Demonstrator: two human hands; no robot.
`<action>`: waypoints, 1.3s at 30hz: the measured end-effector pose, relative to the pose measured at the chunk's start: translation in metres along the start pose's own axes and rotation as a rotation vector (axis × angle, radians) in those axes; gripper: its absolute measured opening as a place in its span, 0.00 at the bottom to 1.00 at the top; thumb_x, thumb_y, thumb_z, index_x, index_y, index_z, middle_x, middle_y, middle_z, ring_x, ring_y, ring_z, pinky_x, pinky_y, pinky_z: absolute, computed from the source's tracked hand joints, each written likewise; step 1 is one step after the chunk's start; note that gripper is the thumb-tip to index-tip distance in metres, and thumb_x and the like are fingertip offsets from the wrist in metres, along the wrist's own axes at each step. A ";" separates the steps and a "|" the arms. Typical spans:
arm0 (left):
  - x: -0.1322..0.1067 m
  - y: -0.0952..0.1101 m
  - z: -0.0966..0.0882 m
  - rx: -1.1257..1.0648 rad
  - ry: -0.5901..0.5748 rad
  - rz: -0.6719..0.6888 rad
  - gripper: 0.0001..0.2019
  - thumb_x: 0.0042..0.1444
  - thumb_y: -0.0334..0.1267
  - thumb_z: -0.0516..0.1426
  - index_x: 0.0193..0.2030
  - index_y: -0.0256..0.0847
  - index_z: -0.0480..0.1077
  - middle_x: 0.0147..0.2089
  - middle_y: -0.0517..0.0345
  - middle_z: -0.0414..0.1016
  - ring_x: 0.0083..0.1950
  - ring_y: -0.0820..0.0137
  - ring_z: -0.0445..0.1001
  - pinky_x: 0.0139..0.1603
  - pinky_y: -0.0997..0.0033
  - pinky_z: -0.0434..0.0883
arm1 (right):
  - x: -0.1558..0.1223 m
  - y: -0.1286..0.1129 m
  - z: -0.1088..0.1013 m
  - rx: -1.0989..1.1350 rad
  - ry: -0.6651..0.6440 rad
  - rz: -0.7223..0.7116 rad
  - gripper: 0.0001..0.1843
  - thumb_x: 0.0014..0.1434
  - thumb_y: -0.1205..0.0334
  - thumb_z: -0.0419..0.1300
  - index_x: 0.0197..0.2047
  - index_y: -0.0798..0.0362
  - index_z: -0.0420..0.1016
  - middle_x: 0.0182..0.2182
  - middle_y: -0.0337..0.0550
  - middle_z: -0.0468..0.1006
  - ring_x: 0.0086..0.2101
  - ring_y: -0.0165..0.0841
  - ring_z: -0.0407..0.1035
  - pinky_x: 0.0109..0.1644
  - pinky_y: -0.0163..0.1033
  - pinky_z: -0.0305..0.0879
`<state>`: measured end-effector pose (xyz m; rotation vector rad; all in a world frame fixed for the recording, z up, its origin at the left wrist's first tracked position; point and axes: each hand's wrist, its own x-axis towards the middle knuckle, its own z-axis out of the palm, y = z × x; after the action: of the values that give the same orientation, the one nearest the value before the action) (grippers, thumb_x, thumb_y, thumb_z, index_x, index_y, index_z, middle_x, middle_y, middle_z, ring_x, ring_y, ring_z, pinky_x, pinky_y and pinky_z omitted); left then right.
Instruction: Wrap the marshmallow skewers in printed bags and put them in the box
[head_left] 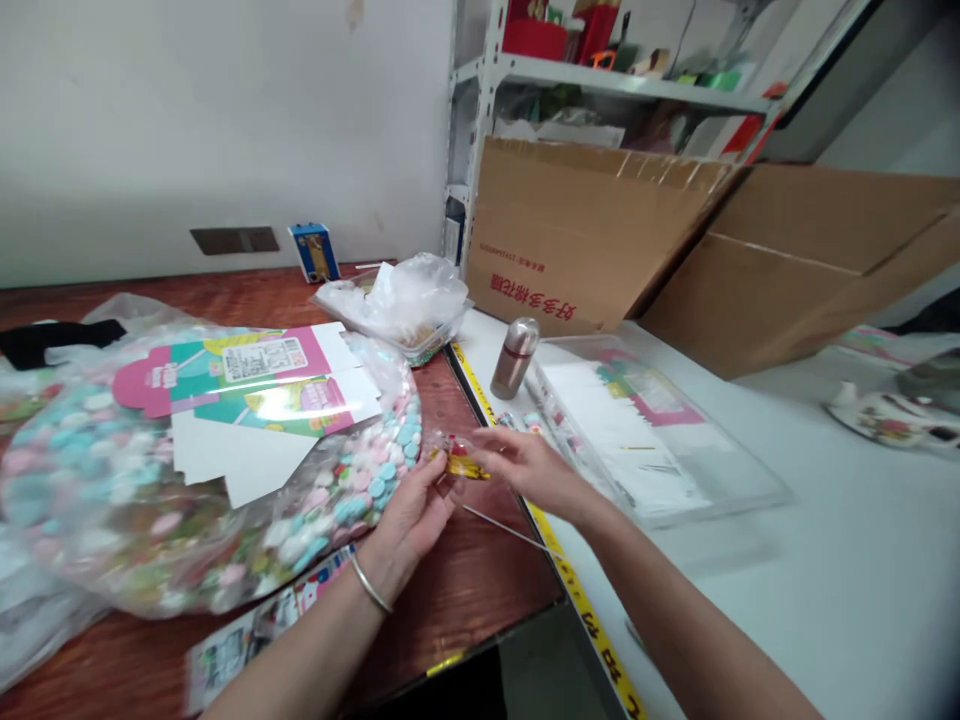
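Observation:
Over the brown tabletop, my left hand (pixel 417 508) pinches a small clear wrapper (pixel 466 464) with yellow and red on it. My right hand (pixel 536 468) meets the wrapper's right end, its fingertips closed on it; blur hides the exact grip. From below the hands a thin white stick (pixel 511 529) runs down to the right; which hand holds it, I cannot tell. Left of my hands lies a large clear bag (pixel 390 480) of pink, blue and white sweets. Printed ice-cream-shaped cards (pixel 259 390) and white card sheets (pixel 240 455) rest on the bag.
A metal flask (pixel 515 358) stands on the white table, beside a clear plastic tray (pixel 739 470) holding white cards. Behind are a cardboard box (pixel 585 230) and a metal shelf (pixel 637 82). A bag-covered container (pixel 405 305) sits at the back. Yellow tape (pixel 592 620) marks the table edge.

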<state>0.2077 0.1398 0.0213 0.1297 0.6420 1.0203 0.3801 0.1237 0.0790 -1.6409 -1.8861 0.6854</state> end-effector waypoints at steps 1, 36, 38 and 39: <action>-0.002 0.005 -0.004 -0.025 0.043 0.005 0.06 0.57 0.24 0.58 0.38 0.35 0.73 0.34 0.56 0.79 0.32 0.75 0.77 0.32 0.78 0.75 | -0.005 0.007 -0.002 -0.043 0.017 0.027 0.13 0.60 0.60 0.52 0.44 0.52 0.74 0.38 0.44 0.78 0.36 0.32 0.70 0.41 0.36 0.62; -0.037 0.018 -0.022 -0.082 0.076 -0.006 0.09 0.62 0.25 0.52 0.43 0.34 0.72 0.31 0.56 0.79 0.28 0.74 0.77 0.27 0.77 0.76 | -0.125 0.015 0.075 -0.648 -0.407 -0.077 0.08 0.57 0.73 0.57 0.36 0.52 0.74 0.37 0.44 0.77 0.37 0.37 0.71 0.39 0.40 0.61; -0.037 0.018 -0.023 -0.074 0.072 -0.017 0.08 0.61 0.25 0.52 0.42 0.34 0.72 0.30 0.56 0.79 0.28 0.74 0.77 0.27 0.77 0.75 | -0.117 0.016 0.064 -0.597 -0.458 -0.121 0.06 0.54 0.71 0.60 0.35 0.51 0.75 0.36 0.42 0.78 0.36 0.34 0.72 0.37 0.36 0.61; -0.037 0.019 -0.023 -0.066 0.073 -0.022 0.08 0.61 0.25 0.53 0.41 0.34 0.72 0.30 0.56 0.79 0.28 0.74 0.77 0.27 0.77 0.75 | -0.113 0.017 0.059 -0.570 -0.484 -0.135 0.06 0.52 0.70 0.61 0.34 0.51 0.75 0.36 0.41 0.78 0.36 0.32 0.72 0.37 0.34 0.61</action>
<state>0.1675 0.1146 0.0261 0.0281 0.6737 1.0269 0.3639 0.0125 0.0165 -1.7559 -2.7080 0.5499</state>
